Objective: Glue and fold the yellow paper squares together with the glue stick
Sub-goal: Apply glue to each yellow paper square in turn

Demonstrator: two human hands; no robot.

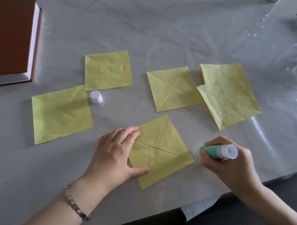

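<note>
1. Near the front edge of the table point(153, 28), the left hand point(115, 153) lies flat, fingers together and thumb out, pressing the left side of the nearest yellow square point(162, 147).
2. Just right of it, the right hand point(229, 164) grips the green glue stick point(218, 151); its blurred tip seems to sit at the paper's right corner.
3. Farther back, creased yellow squares lie flat: a left pair point(61, 114), a middle one point(173, 89), and overlapping right sheets point(229, 94).
4. A white cap point(96, 97) stands upright beside the left pair.
5. An orange book point(0, 40) lies at far left.

I see matt, creased paper squares point(159, 150) on a glossy, wrinkled, perhaps plastic table cover point(171, 26); bracelet point(75, 204) looks metal.
</note>
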